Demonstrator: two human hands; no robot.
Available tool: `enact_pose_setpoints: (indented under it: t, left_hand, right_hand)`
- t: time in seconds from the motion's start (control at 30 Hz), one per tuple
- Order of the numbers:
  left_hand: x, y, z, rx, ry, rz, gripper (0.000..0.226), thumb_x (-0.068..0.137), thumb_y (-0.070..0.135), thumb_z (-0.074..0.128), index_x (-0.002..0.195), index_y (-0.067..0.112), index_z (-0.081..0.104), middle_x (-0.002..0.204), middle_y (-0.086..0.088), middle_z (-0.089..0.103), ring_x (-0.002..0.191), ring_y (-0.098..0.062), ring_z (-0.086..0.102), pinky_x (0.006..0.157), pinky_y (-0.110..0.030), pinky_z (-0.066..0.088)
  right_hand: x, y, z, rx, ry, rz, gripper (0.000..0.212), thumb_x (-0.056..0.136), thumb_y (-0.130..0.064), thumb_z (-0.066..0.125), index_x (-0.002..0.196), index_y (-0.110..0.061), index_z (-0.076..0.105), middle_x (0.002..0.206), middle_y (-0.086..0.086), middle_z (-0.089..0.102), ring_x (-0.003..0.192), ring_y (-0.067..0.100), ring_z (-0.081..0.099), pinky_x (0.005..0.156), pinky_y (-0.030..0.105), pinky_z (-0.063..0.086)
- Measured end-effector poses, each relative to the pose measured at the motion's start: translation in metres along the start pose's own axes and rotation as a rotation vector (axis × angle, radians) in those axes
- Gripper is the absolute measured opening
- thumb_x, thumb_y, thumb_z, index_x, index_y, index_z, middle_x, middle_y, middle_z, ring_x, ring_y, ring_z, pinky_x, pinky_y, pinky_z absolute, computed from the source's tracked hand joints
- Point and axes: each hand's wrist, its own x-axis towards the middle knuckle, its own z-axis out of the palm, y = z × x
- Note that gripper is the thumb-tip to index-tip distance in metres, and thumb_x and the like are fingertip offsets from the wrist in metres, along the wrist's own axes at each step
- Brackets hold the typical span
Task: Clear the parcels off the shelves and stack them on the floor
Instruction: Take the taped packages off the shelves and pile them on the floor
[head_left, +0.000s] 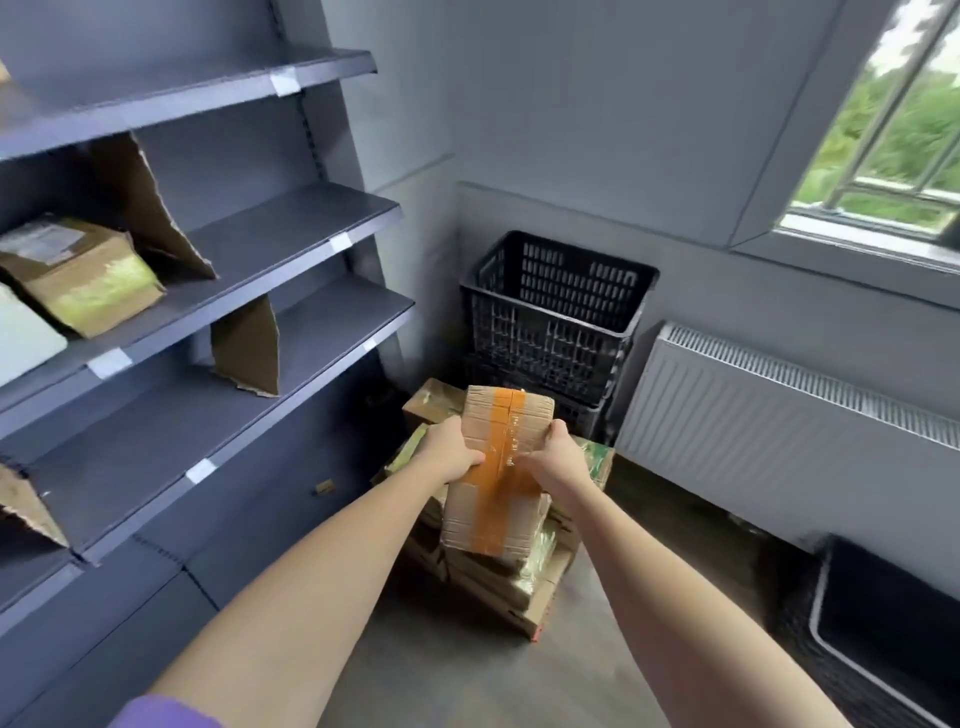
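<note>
A cardboard parcel (506, 431) with an orange tape stripe is held over the stack of parcels (511, 577) on the floor. My left hand (451, 451) grips its left side and my right hand (557, 457) grips its right side, thumbs on top. The parcel's lower end rests on or just above the stack; I cannot tell which. On the grey shelves (291, 249) at the left, a brown parcel (83, 280) with yellow-green tape lies tilted, beside a pale parcel (23, 338) at the frame's edge.
Torn cardboard dividers (156, 208) stand on the shelves. Stacked black plastic crates (556, 312) stand in the corner behind the stack. A white radiator (779, 415) runs along the right wall under a window. A dark bin (893, 623) sits at the lower right.
</note>
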Motion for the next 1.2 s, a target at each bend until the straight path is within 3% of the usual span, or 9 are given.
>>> enact_pose_setpoints:
  t: [0.1, 0.23, 0.37, 0.63, 0.77, 0.87, 0.97, 1.07, 1.2]
  left_hand:
    - [0.025, 0.003, 0.006, -0.03, 0.018, -0.058, 0.042, 0.086, 0.032, 0.074, 0.122, 0.018, 0.057, 0.122, -0.005, 0.064, 0.11, -0.026, 0.061, 0.089, -0.035, 0.05]
    - [0.07, -0.006, 0.013, -0.095, 0.031, -0.123, 0.044, 0.088, 0.031, 0.072, 0.127, 0.02, 0.056, 0.124, -0.004, 0.064, 0.113, -0.025, 0.061, 0.091, -0.037, 0.052]
    - [0.127, -0.018, 0.023, -0.156, 0.004, -0.188, 0.044, 0.087, 0.029, 0.073, 0.126, 0.018, 0.055, 0.122, -0.001, 0.062, 0.112, -0.025, 0.06, 0.09, -0.035, 0.052]
    - [0.228, -0.027, 0.072, -0.249, -0.119, -0.353, 0.048, 0.083, 0.024, 0.076, 0.125, 0.017, 0.054, 0.122, -0.006, 0.063, 0.111, -0.029, 0.06, 0.089, -0.043, 0.056]
    - [0.253, -0.025, 0.093, -0.259, -0.139, -0.435, 0.047, 0.087, 0.023, 0.074, 0.128, 0.015, 0.052, 0.126, -0.01, 0.061, 0.113, -0.031, 0.06, 0.088, -0.044, 0.057]
    - [0.267, -0.027, 0.108, -0.284, -0.121, -0.507, 0.044, 0.089, 0.021, 0.072, 0.129, 0.013, 0.053, 0.127, -0.011, 0.06, 0.115, -0.032, 0.059, 0.086, -0.04, 0.057]
    - [0.278, -0.029, 0.13, -0.327, -0.096, -0.61, 0.048, 0.091, 0.02, 0.069, 0.134, 0.013, 0.048, 0.131, -0.009, 0.056, 0.12, -0.033, 0.057, 0.088, -0.04, 0.056]
    - [0.285, -0.033, 0.16, -0.416, -0.081, -0.755, 0.054, 0.089, 0.021, 0.071, 0.136, 0.018, 0.044, 0.131, -0.01, 0.055, 0.117, -0.034, 0.057, 0.086, -0.051, 0.057]
    - [0.298, -0.038, 0.203, -0.492, -0.048, -0.918, 0.052, 0.091, 0.022, 0.069, 0.136, 0.018, 0.043, 0.13, -0.009, 0.054, 0.109, -0.033, 0.059, 0.073, -0.047, 0.061]
  right_hand:
    - [0.033, -0.004, 0.0, 0.0, -0.059, -0.028, 0.045, 0.075, -0.025, 0.075, 0.109, -0.021, 0.045, 0.097, -0.001, 0.062, 0.084, 0.019, 0.062, 0.063, 0.03, 0.051]
    - [0.081, -0.009, 0.012, -0.026, -0.108, -0.024, 0.044, 0.073, -0.026, 0.073, 0.108, -0.022, 0.047, 0.098, -0.001, 0.063, 0.089, 0.02, 0.062, 0.078, 0.04, 0.056]
    - [0.128, -0.012, 0.024, -0.046, -0.136, 0.015, 0.046, 0.077, -0.025, 0.075, 0.111, -0.017, 0.047, 0.101, 0.002, 0.062, 0.087, 0.017, 0.061, 0.065, 0.03, 0.052]
    - [0.221, -0.002, 0.042, -0.239, -0.235, 0.106, 0.051, 0.076, -0.027, 0.074, 0.116, -0.014, 0.044, 0.103, 0.006, 0.063, 0.081, 0.021, 0.059, 0.051, 0.027, 0.039]
    - [0.26, 0.012, 0.05, -0.281, -0.288, 0.116, 0.04, 0.086, -0.028, 0.062, 0.119, -0.014, 0.044, 0.107, 0.008, 0.063, 0.083, 0.023, 0.06, 0.052, 0.026, 0.039]
    - [0.287, 0.024, 0.058, -0.296, -0.341, 0.11, 0.032, 0.09, -0.027, 0.055, 0.119, -0.016, 0.045, 0.104, 0.006, 0.063, 0.074, 0.018, 0.057, 0.049, 0.024, 0.038]
    - [0.313, 0.04, 0.066, -0.367, -0.426, 0.067, 0.04, 0.085, -0.024, 0.064, 0.121, -0.015, 0.048, 0.096, 0.003, 0.06, 0.076, 0.022, 0.059, 0.054, 0.028, 0.043]
    - [0.339, 0.064, 0.077, -0.39, -0.534, 0.036, 0.045, 0.08, -0.024, 0.068, 0.121, -0.02, 0.049, 0.095, 0.003, 0.063, 0.087, 0.029, 0.064, 0.072, 0.039, 0.055]
    - [0.378, 0.103, 0.097, -0.371, -0.645, 0.053, 0.037, 0.08, -0.028, 0.066, 0.115, -0.027, 0.053, 0.092, 0.0, 0.069, 0.078, 0.022, 0.066, 0.068, 0.038, 0.059]
